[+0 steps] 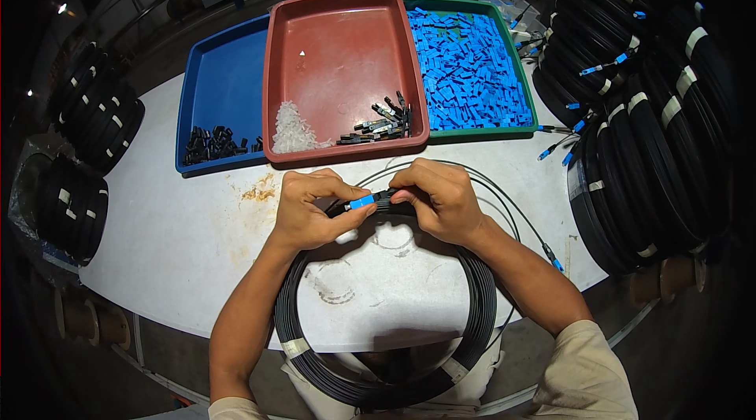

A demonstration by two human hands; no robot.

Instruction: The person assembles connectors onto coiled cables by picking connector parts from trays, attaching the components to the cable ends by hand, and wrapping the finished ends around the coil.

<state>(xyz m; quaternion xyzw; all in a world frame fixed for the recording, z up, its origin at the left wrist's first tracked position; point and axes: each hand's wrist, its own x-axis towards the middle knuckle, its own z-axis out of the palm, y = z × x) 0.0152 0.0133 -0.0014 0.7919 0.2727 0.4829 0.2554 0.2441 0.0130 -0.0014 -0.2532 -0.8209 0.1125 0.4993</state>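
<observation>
My left hand [309, 209] pinches a small blue fiber-optic connector [361, 202] between thumb and forefinger. Close against its right end is a black, ribbed-looking piece [383, 199], gripped by the bent fingers of my right hand [442, 198]; whether the two parts are joined, I cannot tell. Below both hands lies a big coil of black cable [482, 302], bound with pale tape, partly on the table and partly over my lap. A loose cable loop arcs behind my right hand and runs to another blue-tipped connector [554, 258] on the right.
Three trays stand beyond my hands: a blue tray [206, 77] with black parts, a red tray [339, 42] with clear pieces and dark connector bodies, and a green tray [529, 97] heaped with blue housings. Cable coils [638, 176] pile up at right; more coils [72, 199] sit at left.
</observation>
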